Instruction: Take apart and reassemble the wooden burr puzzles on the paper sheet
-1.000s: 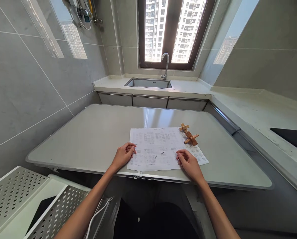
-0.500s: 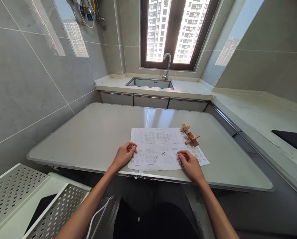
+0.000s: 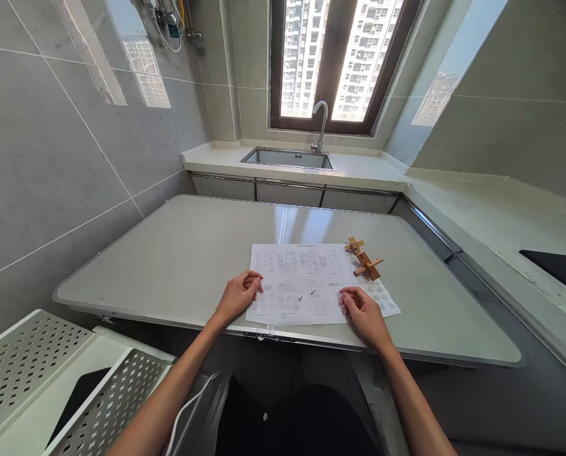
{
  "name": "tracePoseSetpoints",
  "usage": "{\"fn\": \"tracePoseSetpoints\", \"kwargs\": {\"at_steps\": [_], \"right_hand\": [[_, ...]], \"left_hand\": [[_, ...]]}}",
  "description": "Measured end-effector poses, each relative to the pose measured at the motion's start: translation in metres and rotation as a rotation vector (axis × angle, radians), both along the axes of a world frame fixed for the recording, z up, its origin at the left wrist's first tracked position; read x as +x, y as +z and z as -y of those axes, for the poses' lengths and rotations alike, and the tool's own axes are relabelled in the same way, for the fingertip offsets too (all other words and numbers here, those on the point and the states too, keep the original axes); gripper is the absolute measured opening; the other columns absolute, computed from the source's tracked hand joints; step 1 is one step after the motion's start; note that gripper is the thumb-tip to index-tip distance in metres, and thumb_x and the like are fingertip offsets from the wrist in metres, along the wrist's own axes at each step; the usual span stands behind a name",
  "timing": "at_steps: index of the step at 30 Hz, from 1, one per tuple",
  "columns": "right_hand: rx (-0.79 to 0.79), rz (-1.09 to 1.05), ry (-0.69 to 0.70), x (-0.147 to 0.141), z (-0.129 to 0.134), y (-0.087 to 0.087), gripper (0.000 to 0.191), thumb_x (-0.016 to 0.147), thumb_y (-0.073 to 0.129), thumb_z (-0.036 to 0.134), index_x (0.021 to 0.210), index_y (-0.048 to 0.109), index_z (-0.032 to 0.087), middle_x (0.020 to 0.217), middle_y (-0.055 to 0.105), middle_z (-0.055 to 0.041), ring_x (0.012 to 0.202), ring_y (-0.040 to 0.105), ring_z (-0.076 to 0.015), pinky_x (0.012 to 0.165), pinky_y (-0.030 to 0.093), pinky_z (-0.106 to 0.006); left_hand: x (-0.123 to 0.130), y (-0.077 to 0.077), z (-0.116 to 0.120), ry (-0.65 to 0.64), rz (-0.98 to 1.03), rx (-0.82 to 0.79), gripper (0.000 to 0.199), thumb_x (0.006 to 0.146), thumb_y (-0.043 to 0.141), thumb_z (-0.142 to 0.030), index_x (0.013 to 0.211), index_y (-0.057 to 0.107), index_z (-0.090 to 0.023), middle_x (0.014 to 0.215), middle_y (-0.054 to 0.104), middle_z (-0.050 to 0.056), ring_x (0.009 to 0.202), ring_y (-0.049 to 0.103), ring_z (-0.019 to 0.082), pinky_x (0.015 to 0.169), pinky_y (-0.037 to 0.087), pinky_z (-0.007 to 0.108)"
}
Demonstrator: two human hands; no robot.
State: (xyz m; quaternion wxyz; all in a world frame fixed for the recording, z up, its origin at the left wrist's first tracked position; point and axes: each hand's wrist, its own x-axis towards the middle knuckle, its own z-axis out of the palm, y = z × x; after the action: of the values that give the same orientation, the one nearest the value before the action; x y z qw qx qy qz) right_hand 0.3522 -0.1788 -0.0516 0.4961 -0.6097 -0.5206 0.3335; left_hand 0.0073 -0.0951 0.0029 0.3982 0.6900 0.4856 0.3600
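Two wooden pieces [image 3: 368,268]: cross-shaped, at the far right part of the paper; the nearer one and the farther piece [image 3: 354,245] stand so close that I cannot tell if they touch.
Paper [image 3: 283,265]: lies flat on the table [image 3: 169,253], between the hands; its print is too small for reading. At the right, another sheet [image 3: 382,299] seems to show from below.
Small specks [image 3: 313,292]: greyish, on the paper; too tiny to name.
Left hand [image 3: 241,294]: at the paper's left edge, fingers curled inward; whether they pinch it or only rest, I cannot tell.
Right hand [image 3: 363,311]: over the near right part of the paper, fingers bent and close together; what is under them is hidden.
Cut off: both forearms at the bottom, the perforated panel [image 3: 21,367] at lower left, the dark flat thing [image 3: 561,269] at right.
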Motion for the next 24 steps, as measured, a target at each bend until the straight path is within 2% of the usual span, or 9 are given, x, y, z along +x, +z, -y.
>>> {"fn": "tracePoseSetpoints", "kwargs": {"at_steps": [11,24], "right_hand": [[-0.002,0.004,0.000,0.0005,-0.0008,-0.0021,0.051,0.093,0.062,0.070,0.104,0.069,0.021,0.081,0.072,-0.0053,0.063,0.062,-0.0186,0.061,0.049,-0.030],[-0.002,0.018,-0.002,-0.0009,0.0004,0.0027,0.052,0.093,0.061,0.071,0.103,0.069,0.020,0.080,0.071,-0.0057,0.064,0.061,-0.0192,0.063,0.049,-0.031]], "left_hand": [[-0.0003,-0.0039,-0.0016,0.000,0.009,0.002,0.032,0.096,0.059,-0.049,0.100,0.068,-0.018,0.078,0.076,0.003,0.056,0.060,0.014,0.063,0.051,0.028],[0.0003,-0.0010,-0.0005,-0.004,0.001,0.006,0.030,0.096,0.057,-0.047,0.100,0.068,-0.019,0.078,0.076,0.003,0.056,0.060,0.014,0.062,0.050,0.028]]}}
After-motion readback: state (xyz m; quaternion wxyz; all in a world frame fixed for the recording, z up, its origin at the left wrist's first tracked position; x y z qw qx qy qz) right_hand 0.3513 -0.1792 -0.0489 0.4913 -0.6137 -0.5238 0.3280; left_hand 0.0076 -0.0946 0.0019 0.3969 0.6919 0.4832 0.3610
